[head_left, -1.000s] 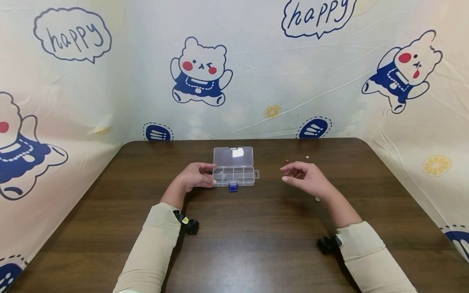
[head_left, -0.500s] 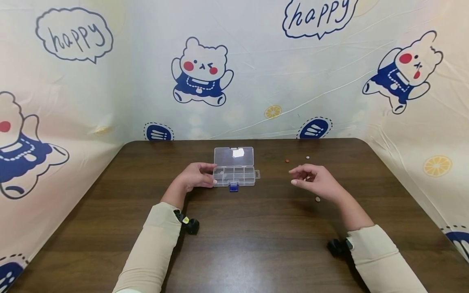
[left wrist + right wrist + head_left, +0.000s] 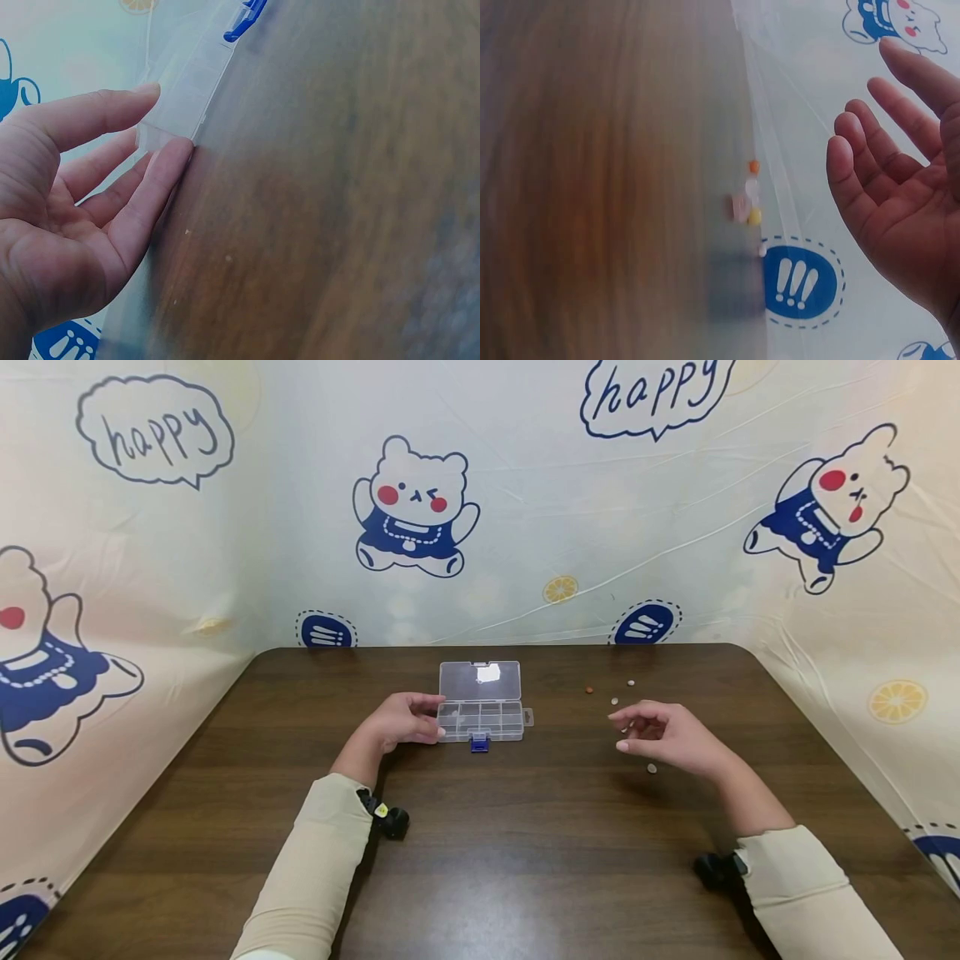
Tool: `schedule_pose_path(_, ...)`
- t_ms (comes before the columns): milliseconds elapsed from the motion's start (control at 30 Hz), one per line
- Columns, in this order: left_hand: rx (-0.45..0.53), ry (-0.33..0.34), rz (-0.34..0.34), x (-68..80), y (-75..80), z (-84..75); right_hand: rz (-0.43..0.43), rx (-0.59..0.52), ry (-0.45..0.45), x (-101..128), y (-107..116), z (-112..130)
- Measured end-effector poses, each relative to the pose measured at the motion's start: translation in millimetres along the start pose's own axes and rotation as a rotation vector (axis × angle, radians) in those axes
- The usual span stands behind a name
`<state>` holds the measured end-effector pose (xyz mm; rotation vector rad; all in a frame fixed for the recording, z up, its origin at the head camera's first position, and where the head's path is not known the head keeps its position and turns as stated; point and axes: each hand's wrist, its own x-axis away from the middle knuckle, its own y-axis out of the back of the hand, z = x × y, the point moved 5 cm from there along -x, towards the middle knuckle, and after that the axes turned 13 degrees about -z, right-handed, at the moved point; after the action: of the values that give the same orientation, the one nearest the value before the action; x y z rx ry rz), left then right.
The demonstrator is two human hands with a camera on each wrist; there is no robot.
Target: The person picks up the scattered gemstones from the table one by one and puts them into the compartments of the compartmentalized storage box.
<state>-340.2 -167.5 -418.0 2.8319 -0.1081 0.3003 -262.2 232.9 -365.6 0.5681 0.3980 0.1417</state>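
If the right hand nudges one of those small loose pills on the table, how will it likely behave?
The white pill nearest the right hand is tiny and rounded, so it probably weighs almost nothing and would skid or roll on the smooth wooden table. Its size suggests a fingertip pinch would be needed, and it may slip out easily. The right hand holds nothing now.

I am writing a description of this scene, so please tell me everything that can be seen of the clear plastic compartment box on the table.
The clear plastic compartment box lies flat on the dark brown wooden table, near its far edge. Its lid is open and laid back. The base is split by thin walls into small compartments; at least one small pale piece lies in a left one. A blue latch sits on the near side and a small clear tab on the right end. The left hand touches its left end with straight fingers.
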Motion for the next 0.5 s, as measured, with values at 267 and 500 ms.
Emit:
schedule_pose_path(267, 0.002, 0.008, 0.0, 1.1, -0.1, -2.3, 0.036, 0.031, -0.013, 4.5, 10.2, -9.1)
schedule_pose_path(500, 0.005, 0.014, 0.005, 2.5, -0.7, -2.7, 0.098, -0.005, -0.052, 7.1, 12.7, -21.7)
